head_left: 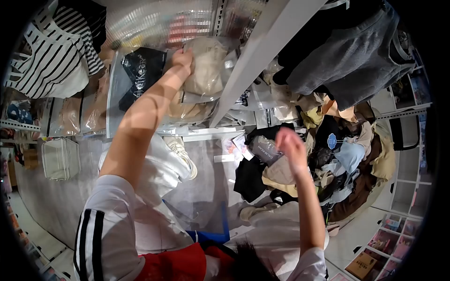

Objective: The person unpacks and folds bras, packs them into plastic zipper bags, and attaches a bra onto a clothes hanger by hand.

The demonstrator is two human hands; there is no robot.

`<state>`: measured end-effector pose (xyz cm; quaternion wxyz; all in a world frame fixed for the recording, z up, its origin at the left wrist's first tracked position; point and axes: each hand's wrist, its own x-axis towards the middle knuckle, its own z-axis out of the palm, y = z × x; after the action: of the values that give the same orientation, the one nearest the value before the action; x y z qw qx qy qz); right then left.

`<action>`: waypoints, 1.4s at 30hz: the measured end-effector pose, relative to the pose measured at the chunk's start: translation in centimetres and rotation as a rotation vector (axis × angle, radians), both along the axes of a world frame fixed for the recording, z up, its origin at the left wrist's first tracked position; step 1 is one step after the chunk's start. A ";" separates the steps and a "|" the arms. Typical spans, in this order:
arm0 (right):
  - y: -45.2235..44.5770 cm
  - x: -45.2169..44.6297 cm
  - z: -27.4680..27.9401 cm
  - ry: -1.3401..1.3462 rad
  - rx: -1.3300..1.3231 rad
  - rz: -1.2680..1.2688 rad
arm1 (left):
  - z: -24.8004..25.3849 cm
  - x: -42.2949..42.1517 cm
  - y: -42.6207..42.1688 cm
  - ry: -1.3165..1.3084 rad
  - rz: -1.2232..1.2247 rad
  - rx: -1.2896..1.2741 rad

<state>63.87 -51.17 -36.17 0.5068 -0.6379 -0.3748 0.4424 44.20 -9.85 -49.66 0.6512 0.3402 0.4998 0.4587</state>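
My left hand (pixel 183 60) reaches up to the shelf, its fingers closed at the edge of a clear plastic bag with a folded beige garment (pixel 206 70) inside. Just left of that hand lies a bag with a black garment (pixel 140 77) that has white lettering. My right hand (pixel 291 146) is blurred by motion, and its fingers cannot be made out. It is over the left side of a heap of loose clothes (pixel 349 157), close to a grey packet with lettering (pixel 265 150).
A striped top (pixel 56 61) hangs at upper left and grey trousers (pixel 347 58) hang at upper right. A white post (pixel 262 56) slants beside the shelf. A wire basket (pixel 61 158) is at left. Cards (pixel 233 146) lie near the heap.
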 end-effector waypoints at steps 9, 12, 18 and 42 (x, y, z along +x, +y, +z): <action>20.0 -3.9 4.3 0.591 -0.100 -0.237 | 6.3 0.6 -8.8 0.209 -0.795 -0.034; 20.0 -3.3 0.6 0.583 -0.059 -0.118 | 7.6 -0.5 -9.9 0.247 -0.762 0.053; 19.3 1.5 -3.8 0.628 0.208 0.098 | 1.8 -5.9 -4.6 1.427 -0.061 0.381; 30.1 7.7 -1.7 0.130 -0.403 -0.084 | 16.3 -22.3 3.8 1.483 -0.970 0.535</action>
<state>71.53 -21.08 -37.89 0.4103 -0.7113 -0.2184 0.5272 21.89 -6.01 -33.36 0.1854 0.8579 0.4689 -0.0991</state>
